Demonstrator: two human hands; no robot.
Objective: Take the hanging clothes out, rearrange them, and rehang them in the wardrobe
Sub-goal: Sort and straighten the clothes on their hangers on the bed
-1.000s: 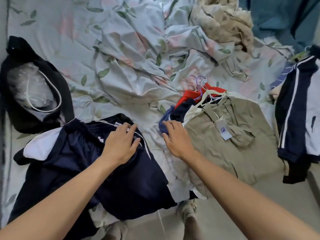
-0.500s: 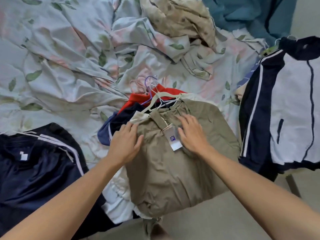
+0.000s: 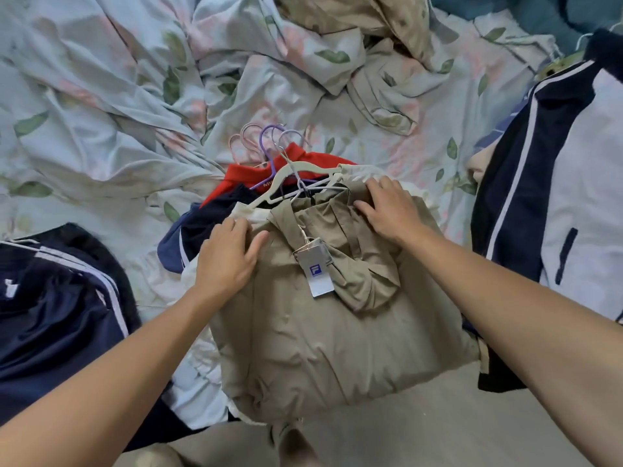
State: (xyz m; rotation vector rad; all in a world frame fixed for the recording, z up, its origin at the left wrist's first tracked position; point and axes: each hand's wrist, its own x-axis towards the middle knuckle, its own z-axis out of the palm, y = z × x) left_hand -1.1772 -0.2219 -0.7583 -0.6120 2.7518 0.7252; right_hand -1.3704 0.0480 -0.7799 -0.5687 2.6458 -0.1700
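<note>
A khaki jacket [image 3: 323, 345] with a white price tag [image 3: 317, 271] lies on top of a pile of clothes at the bed's edge. My left hand [image 3: 229, 257] rests flat on its left shoulder, fingers apart. Flat on the right shoulder near the collar lies my right hand [image 3: 391, 210]. Under the jacket lie a red garment [image 3: 246, 176] and a dark blue one [image 3: 209, 224]. A cream hanger [image 3: 286, 176] and several purple and pink hanger hooks [image 3: 266, 139] stick out above the collar.
A navy garment with white stripes [image 3: 57, 318] lies at the left. A navy and white jacket [image 3: 566, 203] hangs at the right. Crumpled floral bedding [image 3: 135, 96] covers the bed behind. The light floor [image 3: 455, 426] shows below the bed's edge.
Both hands left the navy garment at the left and moved right onto the khaki jacket, then slid up to its shoulders. My view swung right and closer to the pile.
</note>
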